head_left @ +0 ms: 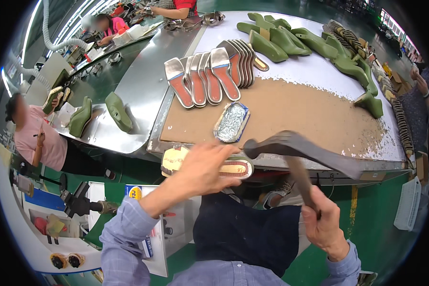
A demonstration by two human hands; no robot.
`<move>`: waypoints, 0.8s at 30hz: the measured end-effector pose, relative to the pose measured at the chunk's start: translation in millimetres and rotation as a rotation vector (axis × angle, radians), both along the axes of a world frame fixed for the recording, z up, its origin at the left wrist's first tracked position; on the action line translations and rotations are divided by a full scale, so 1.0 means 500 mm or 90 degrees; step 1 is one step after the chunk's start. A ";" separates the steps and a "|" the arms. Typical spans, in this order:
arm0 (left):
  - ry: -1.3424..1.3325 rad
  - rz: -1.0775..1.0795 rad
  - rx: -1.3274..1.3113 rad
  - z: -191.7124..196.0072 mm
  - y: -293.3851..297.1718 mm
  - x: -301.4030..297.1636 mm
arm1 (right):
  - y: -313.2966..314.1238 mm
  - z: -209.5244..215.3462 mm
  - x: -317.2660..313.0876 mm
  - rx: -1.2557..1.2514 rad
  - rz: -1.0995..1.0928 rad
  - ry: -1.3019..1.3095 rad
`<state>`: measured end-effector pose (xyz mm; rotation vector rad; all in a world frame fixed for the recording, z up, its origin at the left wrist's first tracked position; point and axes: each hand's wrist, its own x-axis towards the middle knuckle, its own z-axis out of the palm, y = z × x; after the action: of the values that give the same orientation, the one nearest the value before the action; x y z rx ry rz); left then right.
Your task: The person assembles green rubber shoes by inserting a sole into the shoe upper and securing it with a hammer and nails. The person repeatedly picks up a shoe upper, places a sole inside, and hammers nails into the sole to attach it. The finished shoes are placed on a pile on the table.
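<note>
My right hand (326,224) is wrapped round the wooden handle of a hammer (295,174). The hammer's dark metal head, smeared by motion, hangs above the table's near edge. Below my left hand (207,167) is a shoe last (173,159), its pale underside up, with a reddish-brown insole strip (238,169) on it. The fingers and thumb of that hand are stretched apart across the last. I cannot tell whether they touch it. Just beyond, on the table, sits a small blue-edged tray (231,123) lined with silvery material.
Silver and orange-red insoles (205,78) stand in a row on the table (291,102). Green shoe lasts (291,43) lie behind them and along the right. A person in pink (40,136) works at the left beside a metal bench (133,71). A white basket (408,204) stands at the right.
</note>
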<state>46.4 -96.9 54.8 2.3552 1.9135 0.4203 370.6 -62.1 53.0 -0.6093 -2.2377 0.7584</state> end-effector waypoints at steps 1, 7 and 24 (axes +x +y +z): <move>0.063 -0.058 0.085 -0.010 -0.005 -0.011 | -0.001 -0.021 0.015 0.016 -0.013 0.024; 0.016 -0.036 -0.091 -0.030 -0.009 -0.015 | -0.018 -0.069 0.038 -0.144 -0.109 0.018; -0.020 0.036 -0.144 -0.022 -0.010 -0.001 | -0.007 0.002 -0.035 -0.146 -0.095 -0.098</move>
<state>45.7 -102.2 43.7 2.1440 1.9060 0.2280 352.9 -65.6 54.0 -0.9639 -2.2275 0.9254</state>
